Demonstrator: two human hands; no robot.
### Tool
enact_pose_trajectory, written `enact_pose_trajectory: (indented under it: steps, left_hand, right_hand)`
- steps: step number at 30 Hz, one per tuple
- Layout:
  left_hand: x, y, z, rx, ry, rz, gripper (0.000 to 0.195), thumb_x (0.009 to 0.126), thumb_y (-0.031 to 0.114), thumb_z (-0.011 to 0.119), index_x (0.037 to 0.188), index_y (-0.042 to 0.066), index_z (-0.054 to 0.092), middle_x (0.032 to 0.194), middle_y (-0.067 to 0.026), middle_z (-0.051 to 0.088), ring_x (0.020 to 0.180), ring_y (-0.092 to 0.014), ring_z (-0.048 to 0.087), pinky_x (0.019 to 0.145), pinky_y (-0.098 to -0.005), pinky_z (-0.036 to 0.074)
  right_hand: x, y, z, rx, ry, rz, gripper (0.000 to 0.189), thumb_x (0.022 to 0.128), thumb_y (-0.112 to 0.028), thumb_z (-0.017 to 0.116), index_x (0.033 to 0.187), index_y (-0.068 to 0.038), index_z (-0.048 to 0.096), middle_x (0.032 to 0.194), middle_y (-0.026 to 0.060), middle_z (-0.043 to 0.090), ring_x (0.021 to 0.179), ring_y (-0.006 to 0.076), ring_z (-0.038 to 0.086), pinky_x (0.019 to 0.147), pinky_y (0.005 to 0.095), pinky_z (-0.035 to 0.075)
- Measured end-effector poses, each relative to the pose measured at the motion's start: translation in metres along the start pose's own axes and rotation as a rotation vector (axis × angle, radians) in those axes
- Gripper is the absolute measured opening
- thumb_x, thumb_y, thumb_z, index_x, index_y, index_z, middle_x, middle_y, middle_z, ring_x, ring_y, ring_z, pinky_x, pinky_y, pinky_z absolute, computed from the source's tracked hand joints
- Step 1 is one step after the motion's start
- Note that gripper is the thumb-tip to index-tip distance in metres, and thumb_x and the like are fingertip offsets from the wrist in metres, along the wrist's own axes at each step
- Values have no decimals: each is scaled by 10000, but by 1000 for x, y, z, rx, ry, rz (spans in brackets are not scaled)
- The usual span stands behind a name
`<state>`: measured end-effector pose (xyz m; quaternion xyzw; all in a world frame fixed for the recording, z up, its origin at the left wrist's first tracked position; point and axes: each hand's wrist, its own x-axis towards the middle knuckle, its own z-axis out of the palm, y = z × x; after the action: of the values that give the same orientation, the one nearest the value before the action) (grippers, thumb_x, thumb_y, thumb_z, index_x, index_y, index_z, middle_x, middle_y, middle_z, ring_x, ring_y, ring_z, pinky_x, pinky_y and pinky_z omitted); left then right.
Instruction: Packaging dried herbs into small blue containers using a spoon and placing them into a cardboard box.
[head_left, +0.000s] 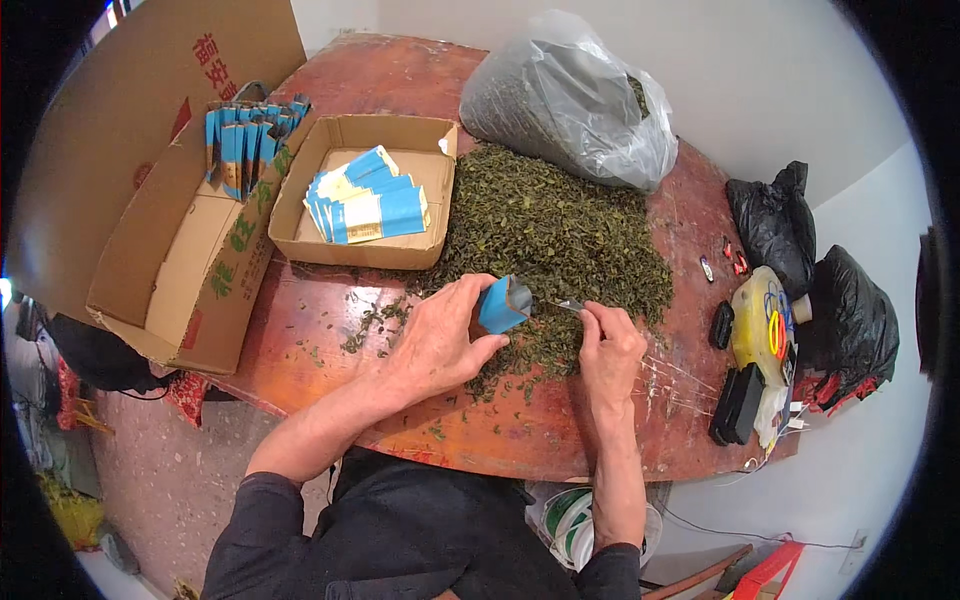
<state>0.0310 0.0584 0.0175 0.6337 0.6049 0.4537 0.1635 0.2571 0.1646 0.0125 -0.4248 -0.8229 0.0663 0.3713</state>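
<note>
My left hand (435, 334) grips a small blue paper pouch (499, 306), tilted so its open mouth with a greyish inner lining faces right. Between the thumb and fingers of my right hand (611, 337) is a small clear, shiny piece (570, 305); whether it is plastic film or a small scoop I cannot tell. It points at the pouch's mouth, a short gap away. Both hands are over the near edge of a heap of dried green tea-like leaves (555, 232) spread on the red wooden table (420, 442).
A shallow cardboard box (360, 259) holds flat blue-and-cream pouches (382, 214). Left of it, a larger carton (154, 262) holds upright blue pouches (244, 146). Behind the heap leans a clear plastic bag (570, 105) of leaves. Black plastic bags (855, 322) and a yellow container (754, 315) stand right.
</note>
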Motion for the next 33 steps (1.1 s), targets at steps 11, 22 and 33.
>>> enact_pose_trajectory:
  steps: [11,22,33]
  left_hand:
    - [0,-1,2,-6,4,3,644,801,139,859,1321,-2,505,1073,-235,676,1000,-408,695,844,-457,562]
    - [0,0,3,-47,-7,28,591,809,102,821,1294,-9,501,1107,-222,626,1045,-427,635,876,-495,521]
    - [0,-2,6,4,11,28,655,791,144,860,1321,-14,509,1133,-221,648,1037,-414,666,866,-466,549]
  right_hand:
    - [16,-32,-42,86,-10,18,97,916,-15,727,1001,19,759,851,144,720,698,237,682,644,333,521]
    - [31,-68,-72,78,-17,-149,92,892,40,736,983,25,743,839,124,707,697,215,671,640,309,517]
    - [34,-85,-67,-62,-87,-329,188,854,34,758,1036,13,715,907,133,676,779,304,674,664,405,549]
